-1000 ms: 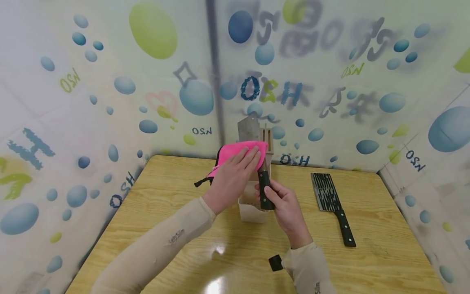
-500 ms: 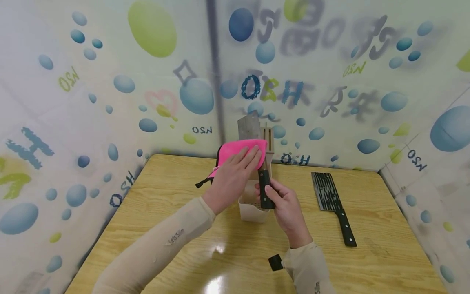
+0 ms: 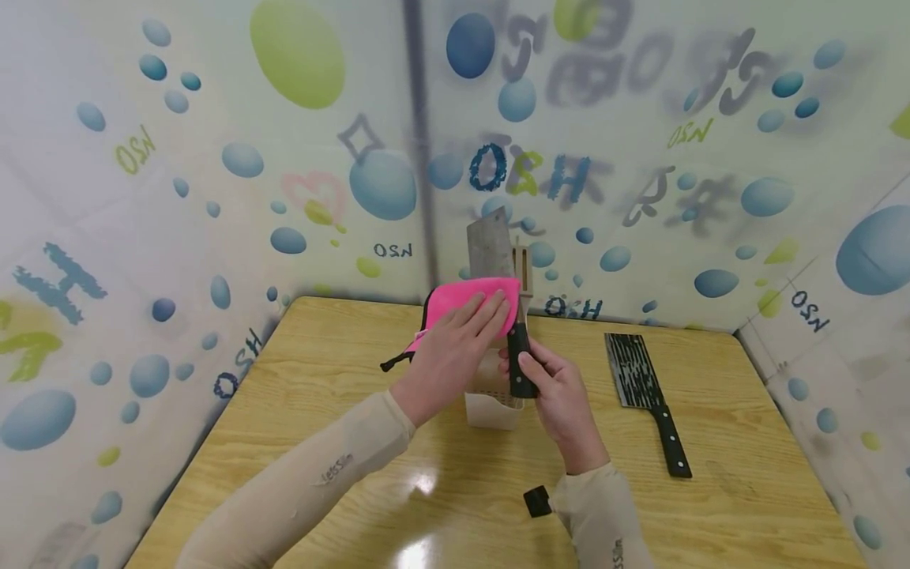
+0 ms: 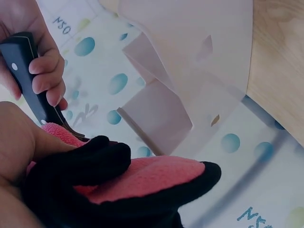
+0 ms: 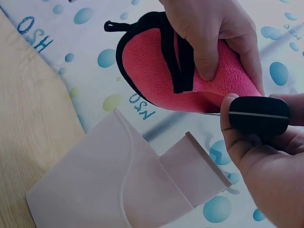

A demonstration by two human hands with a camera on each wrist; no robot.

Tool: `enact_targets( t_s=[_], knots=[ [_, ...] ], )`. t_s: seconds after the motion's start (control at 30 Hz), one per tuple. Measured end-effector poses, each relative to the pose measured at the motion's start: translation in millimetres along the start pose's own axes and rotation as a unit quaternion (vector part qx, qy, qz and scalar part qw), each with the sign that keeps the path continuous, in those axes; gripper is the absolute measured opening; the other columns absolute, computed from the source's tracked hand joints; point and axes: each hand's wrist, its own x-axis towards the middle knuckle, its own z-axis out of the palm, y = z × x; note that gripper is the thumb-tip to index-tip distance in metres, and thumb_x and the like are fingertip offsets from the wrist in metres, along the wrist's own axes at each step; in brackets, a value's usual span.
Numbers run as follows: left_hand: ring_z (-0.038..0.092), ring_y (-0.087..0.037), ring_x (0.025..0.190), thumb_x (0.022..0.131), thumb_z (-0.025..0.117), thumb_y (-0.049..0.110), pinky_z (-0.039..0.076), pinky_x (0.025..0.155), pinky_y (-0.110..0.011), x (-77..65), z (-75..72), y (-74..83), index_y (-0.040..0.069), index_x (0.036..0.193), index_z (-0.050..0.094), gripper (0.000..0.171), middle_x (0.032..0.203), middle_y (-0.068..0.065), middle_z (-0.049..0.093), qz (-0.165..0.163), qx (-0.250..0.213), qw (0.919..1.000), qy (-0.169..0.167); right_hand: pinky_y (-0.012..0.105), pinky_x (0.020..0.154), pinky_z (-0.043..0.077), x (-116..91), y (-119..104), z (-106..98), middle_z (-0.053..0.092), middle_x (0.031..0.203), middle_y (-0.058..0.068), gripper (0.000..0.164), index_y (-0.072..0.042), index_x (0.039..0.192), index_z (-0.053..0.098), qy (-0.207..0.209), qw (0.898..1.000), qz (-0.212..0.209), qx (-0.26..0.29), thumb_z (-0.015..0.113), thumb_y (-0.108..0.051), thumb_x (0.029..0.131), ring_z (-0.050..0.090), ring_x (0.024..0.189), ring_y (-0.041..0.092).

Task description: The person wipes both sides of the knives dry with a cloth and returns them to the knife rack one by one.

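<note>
My right hand [image 3: 566, 403] grips the black riveted handle of a cleaver [image 3: 489, 246], whose grey blade points up and away. A pink cloth [image 3: 442, 300] with black trim and a black loop lies folded over the lower blade. My left hand [image 3: 444, 359] pinches the cloth around the blade, fingers extended on top in the head view and thumb on the underside in the right wrist view. The cloth hides the blade's lower part. Behind and below the cleaver stands a pale knife holder [image 3: 492, 416] with slots at its upper back, partly covered by my hands.
A second cleaver [image 3: 633, 371] with a black-streaked blade lies on the wooden table [image 3: 341, 348] to the right, its handle toward me. Patterned walls [image 3: 320, 158] enclose the table at the back and sides. A small black block [image 3: 536, 501] sits by my right sleeve.
The cleaver has risen slightly and shifted right. The cloth and left hand have slid a little down the blade toward the handle, so more of the blade shows above the cloth.
</note>
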Motion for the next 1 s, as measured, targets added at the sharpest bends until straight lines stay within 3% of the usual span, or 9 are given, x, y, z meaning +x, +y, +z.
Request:
enact_targets(
  t_s=[0.43,0.63,1.0],
  knots=[
    [0.043,-0.027,0.148,0.104,0.061,0.013,0.043,0.117,-0.035,-7.9,-4.2,12.8,0.005,0.158,0.041,0.058,0.164,-0.01,0.041,0.026,0.02,0.9991,0.025,0.028,0.093,0.06,3,-3,-6,0.065,0.121,0.016,0.044,0.006,0.152,0.046,0.001,1.0,-0.006,-0.008,0.048,-0.009,0.11,0.067,0.1,0.017],
    [0.04,-0.026,0.15,0.104,0.063,0.018,0.039,0.12,-0.034,-9.9,-9.6,18.6,0.007,0.158,0.041,0.059,0.165,-0.009,0.039,0.034,0.02,0.9991,0.017,0.032,0.097,0.059,2,-4,-8,0.062,0.128,0.016,0.046,0.006,0.153,0.043,0.0,1.0,-0.01,-0.019,0.047,-0.008,0.11,0.066,0.102,0.016],
    [0.036,-0.026,0.152,0.101,0.066,0.011,0.033,0.123,-0.036,-8.0,-17.5,23.2,0.008,0.159,0.04,0.064,0.166,-0.009,0.037,0.049,0.026,0.9981,0.025,0.03,0.092,0.061,1,-6,-8,0.051,0.147,0.03,0.048,0.009,0.154,0.037,-0.009,0.999,-0.032,-0.043,0.047,-0.004,0.109,0.068,0.105,0.009]
  ],
)
